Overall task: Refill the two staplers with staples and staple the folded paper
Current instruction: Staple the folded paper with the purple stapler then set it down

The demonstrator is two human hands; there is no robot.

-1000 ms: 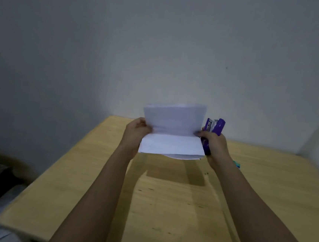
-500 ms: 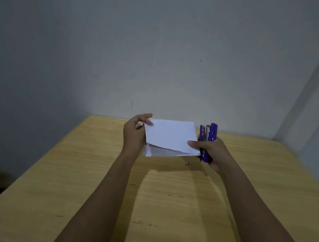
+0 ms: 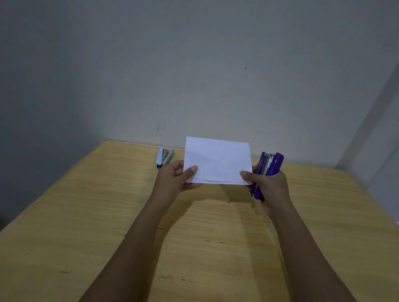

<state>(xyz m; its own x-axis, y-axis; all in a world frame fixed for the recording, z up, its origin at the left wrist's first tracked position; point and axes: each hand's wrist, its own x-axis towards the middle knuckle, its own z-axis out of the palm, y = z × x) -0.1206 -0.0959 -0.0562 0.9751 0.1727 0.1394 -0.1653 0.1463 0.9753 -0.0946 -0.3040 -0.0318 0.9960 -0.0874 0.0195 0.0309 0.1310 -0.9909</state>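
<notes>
Two hands share the folded paper (image 3: pixel 217 161) above the far part of the wooden table (image 3: pixel 88 213). My left hand (image 3: pixel 175 180) pinches its lower left corner, thumb on top of the sheet and the other fingers curled beneath it. My right hand (image 3: pixel 269 190) grips the purple stapler (image 3: pixel 269 169) in the palm, holding it upright with its head pointing up past my knuckles, and at the same time its thumb presses on the paper's lower right corner, so that hand is closed on both things at once. The paper is held nearly flat and tipped slightly toward me, its layers showing as a double edge along the near side. The purple stapler sits just beside the paper's right edge, and its silver inner part shows between the two purple halves; whether staples are loaded I cannot tell. One more stapler, the blue stapler (image 3: pixel 164 157), lies on the table near the wall (image 3: pixel 202 65), to the left of the paper and apart from my left hand, its arms spread slightly open.
</notes>
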